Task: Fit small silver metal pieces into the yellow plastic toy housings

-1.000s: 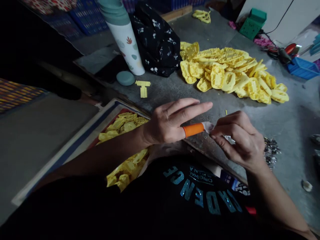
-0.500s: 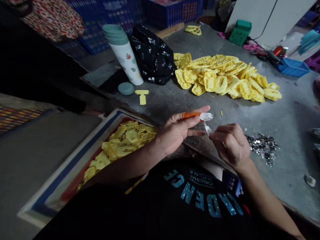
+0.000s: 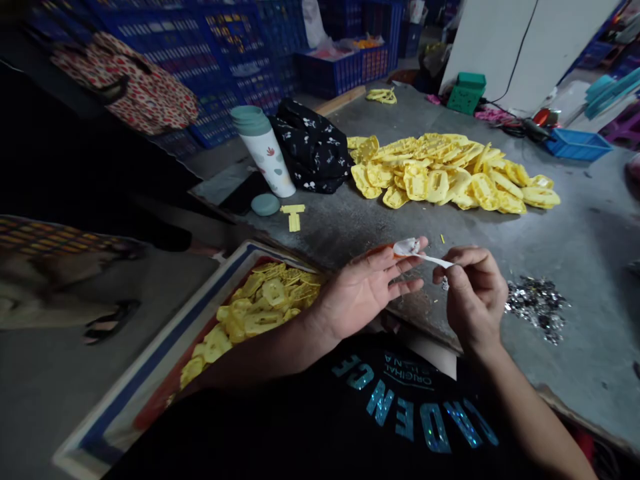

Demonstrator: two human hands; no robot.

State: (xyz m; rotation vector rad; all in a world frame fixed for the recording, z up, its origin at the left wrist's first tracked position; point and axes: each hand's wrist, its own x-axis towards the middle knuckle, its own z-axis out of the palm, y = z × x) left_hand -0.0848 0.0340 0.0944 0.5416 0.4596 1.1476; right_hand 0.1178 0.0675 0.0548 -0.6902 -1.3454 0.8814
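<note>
My left hand (image 3: pixel 350 297) is turned palm up over the table's near edge, fingers spread. One of its fingers wears an orange finger cot (image 3: pixel 385 249), with white wrapping (image 3: pixel 406 247) around the tip. From that wrapping a narrow white strip (image 3: pixel 434 260), like tape, runs taut to my right hand (image 3: pixel 475 293). The thumb and fingers of my right hand pinch the strip's free end. Just right of that hand lies a heap of small shiny metal pieces (image 3: pixel 537 307).
A pile of yellow plastic parts (image 3: pixel 450 173) covers the table's middle. More yellow parts (image 3: pixel 260 307) fill a tray (image 3: pixel 115 407) at lower left. A patterned tumbler (image 3: pixel 270 160), black cloth bag (image 3: pixel 315 147) and blue basket (image 3: pixel 577 145) stand farther back. A person's foot (image 3: pixel 107 323) shows at left.
My left hand has turned from palm down to palm up. The white strip now stretches out between the wrapped fingertip and my right hand. The view has tilted up.
</note>
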